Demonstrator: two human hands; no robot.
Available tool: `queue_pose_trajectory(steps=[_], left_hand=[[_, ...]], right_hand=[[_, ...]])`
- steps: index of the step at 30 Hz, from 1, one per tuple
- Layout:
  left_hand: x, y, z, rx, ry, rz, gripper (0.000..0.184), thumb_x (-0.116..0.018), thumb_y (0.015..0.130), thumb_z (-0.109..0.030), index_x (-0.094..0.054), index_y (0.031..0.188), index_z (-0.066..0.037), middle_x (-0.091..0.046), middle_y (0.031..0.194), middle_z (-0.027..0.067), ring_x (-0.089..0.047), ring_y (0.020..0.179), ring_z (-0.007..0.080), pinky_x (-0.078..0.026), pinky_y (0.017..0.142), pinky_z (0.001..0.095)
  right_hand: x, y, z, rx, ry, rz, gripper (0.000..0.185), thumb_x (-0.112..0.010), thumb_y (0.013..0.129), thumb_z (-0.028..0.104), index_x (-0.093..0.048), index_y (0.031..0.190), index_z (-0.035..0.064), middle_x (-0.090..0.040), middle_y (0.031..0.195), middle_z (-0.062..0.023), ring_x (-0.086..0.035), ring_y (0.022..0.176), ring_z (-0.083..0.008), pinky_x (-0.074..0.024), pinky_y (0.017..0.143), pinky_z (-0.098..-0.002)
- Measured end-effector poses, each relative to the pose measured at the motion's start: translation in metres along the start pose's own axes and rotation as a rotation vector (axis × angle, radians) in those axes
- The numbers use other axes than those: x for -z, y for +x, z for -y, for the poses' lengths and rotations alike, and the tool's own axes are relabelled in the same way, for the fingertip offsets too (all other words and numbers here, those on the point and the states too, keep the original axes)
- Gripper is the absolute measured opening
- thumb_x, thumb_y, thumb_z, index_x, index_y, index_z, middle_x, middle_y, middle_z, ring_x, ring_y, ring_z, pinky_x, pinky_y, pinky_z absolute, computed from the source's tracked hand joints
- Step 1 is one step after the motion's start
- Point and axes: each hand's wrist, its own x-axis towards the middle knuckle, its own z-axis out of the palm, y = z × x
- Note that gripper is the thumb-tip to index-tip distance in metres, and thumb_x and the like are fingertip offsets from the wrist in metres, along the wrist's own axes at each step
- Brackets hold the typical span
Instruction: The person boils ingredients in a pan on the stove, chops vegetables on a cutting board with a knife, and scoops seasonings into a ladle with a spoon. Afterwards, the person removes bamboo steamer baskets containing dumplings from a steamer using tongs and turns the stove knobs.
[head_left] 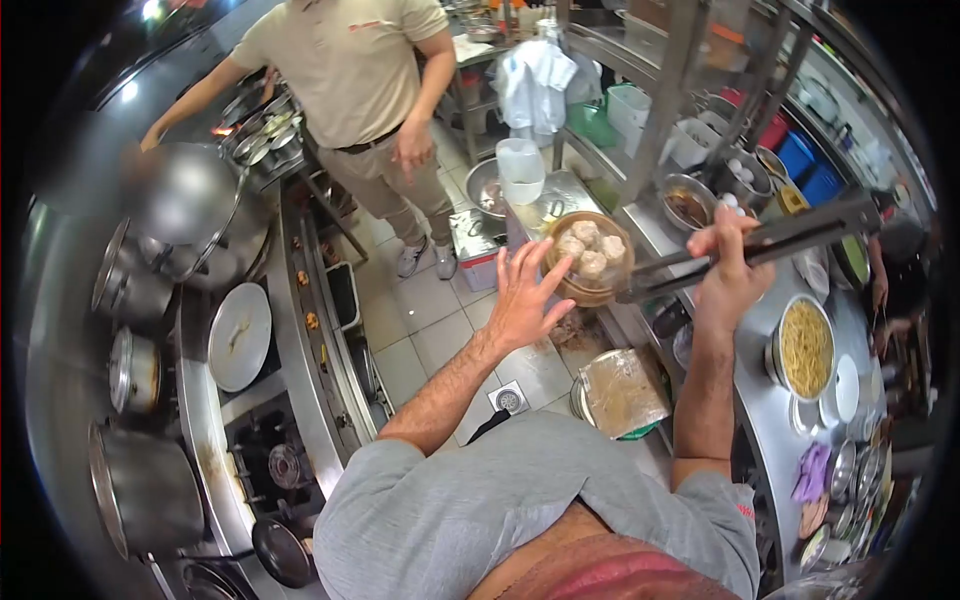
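A round bamboo steamer (597, 298) with several pale dumplings (592, 250) in it is held up in front of me. My left hand (525, 292) has its fingers spread beside the steamer's left rim; whether it touches the rim is unclear. Long dark metal tongs (770, 240) reach from the steamer's right side out to the right. My right hand (732, 265) is wrapped round the tongs, whose near end meets the steamer wall.
A person in a beige shirt (350, 70) stands ahead on the left. At left are a stove (285, 465), pots and a white plate (240, 337). The right counter holds a bowl of noodles (805, 348) and a pot of dark sauce (687, 205).
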Motion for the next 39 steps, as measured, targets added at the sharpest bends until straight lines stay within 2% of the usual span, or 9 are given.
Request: queue_pose_trajectory(steps=[4,10,12,17,19,22,25,35,39], left_hand=[[0.016,-0.013,0.020,0.162,0.131,-0.060,0.068,-0.069,0.074,-0.036,-0.040,0.132,-0.018,-0.026,0.136,0.0153,-0.024,0.126,0.0354,-0.012,0.102,0.0598],[0.057,-0.037,0.104,0.304,0.261,-0.147,0.089,-0.073,0.066,-0.043,-0.030,0.136,-0.011,-0.038,0.131,0.0073,-0.032,0.120,0.0281,-0.009,0.102,0.0596],[0.074,-0.042,0.132,0.311,0.365,-0.042,0.093,-0.075,0.062,-0.043,-0.030,0.137,-0.012,-0.037,0.133,0.0044,-0.031,0.121,0.0265,-0.009,0.101,0.0620],[0.110,-0.058,0.214,0.419,0.584,-0.004,0.093,-0.078,0.059,-0.036,-0.030,0.137,-0.021,-0.039,0.131,-0.0004,-0.031,0.121,0.0236,-0.008,0.099,0.0680],[0.126,-0.060,0.241,0.458,0.663,0.016,0.090,-0.076,0.062,-0.027,-0.028,0.138,-0.026,-0.044,0.124,0.0010,-0.034,0.120,0.0230,-0.012,0.098,0.0690],[0.140,-0.065,0.282,0.454,0.734,-0.006,0.086,-0.071,0.067,-0.019,-0.026,0.139,-0.025,-0.046,0.118,0.0008,-0.038,0.116,0.0227,-0.013,0.098,0.0688],[0.150,-0.067,0.313,0.460,0.801,0.007,0.093,-0.076,0.060,-0.021,-0.028,0.139,-0.024,-0.045,0.121,-0.0040,-0.038,0.114,0.0191,-0.012,0.098,0.0686],[0.160,-0.061,0.381,0.519,0.913,0.003,0.091,-0.075,0.062,-0.021,-0.027,0.139,-0.024,-0.044,0.125,-0.0049,-0.037,0.117,0.0196,-0.014,0.098,0.0674],[0.166,-0.056,0.397,0.544,0.982,-0.028,0.084,-0.075,0.062,-0.023,-0.033,0.135,-0.024,-0.040,0.128,-0.0041,-0.035,0.119,0.0211,-0.015,0.098,0.0665]], right_hand=[[-0.055,0.013,-0.040,-0.058,0.074,0.178,0.017,-0.065,0.080,0.009,-0.053,0.069,0.0038,-0.052,0.055,-0.0022,-0.050,0.045,-0.0097,-0.0377,0.045,-0.0226],[-0.185,-0.004,-0.103,-0.142,0.272,0.349,0.016,-0.064,0.079,0.008,-0.052,0.073,0.0006,-0.052,0.057,-0.0025,-0.051,0.043,-0.0104,-0.0389,0.040,-0.0242],[-0.227,-0.017,-0.119,-0.155,0.247,0.402,0.015,-0.063,0.080,0.009,-0.052,0.073,0.0010,-0.052,0.055,-0.0017,-0.050,0.043,-0.0097,-0.0384,0.041,-0.0237],[-0.328,-0.050,-0.152,-0.235,0.318,0.485,0.019,-0.064,0.081,0.011,-0.049,0.070,0.0036,-0.051,0.054,-0.0008,-0.051,0.043,-0.0091,-0.0375,0.042,-0.0231],[-0.360,-0.059,-0.162,-0.249,0.352,0.517,0.020,-0.065,0.081,0.011,-0.049,0.071,0.0036,-0.051,0.054,-0.0009,-0.051,0.043,-0.0093,-0.0376,0.042,-0.0231],[-0.401,-0.069,-0.184,-0.275,0.366,0.571,0.021,-0.066,0.081,0.013,-0.050,0.071,0.0033,-0.051,0.053,-0.0010,-0.050,0.043,-0.0097,-0.0376,0.041,-0.0235],[-0.434,-0.080,-0.199,-0.286,0.399,0.591,0.021,-0.066,0.080,0.014,-0.050,0.072,0.0030,-0.050,0.053,-0.0011,-0.049,0.042,-0.0100,-0.0365,0.041,-0.0231],[-0.505,-0.074,-0.241,-0.301,0.442,0.661,0.020,-0.066,0.080,0.014,-0.051,0.073,0.0018,-0.051,0.054,-0.0012,-0.049,0.043,-0.0098,-0.0369,0.042,-0.0232],[-0.533,-0.071,-0.253,-0.341,0.499,0.671,0.021,-0.066,0.079,0.013,-0.050,0.073,0.0013,-0.051,0.054,-0.0021,-0.049,0.042,-0.0106,-0.0378,0.041,-0.0241]])
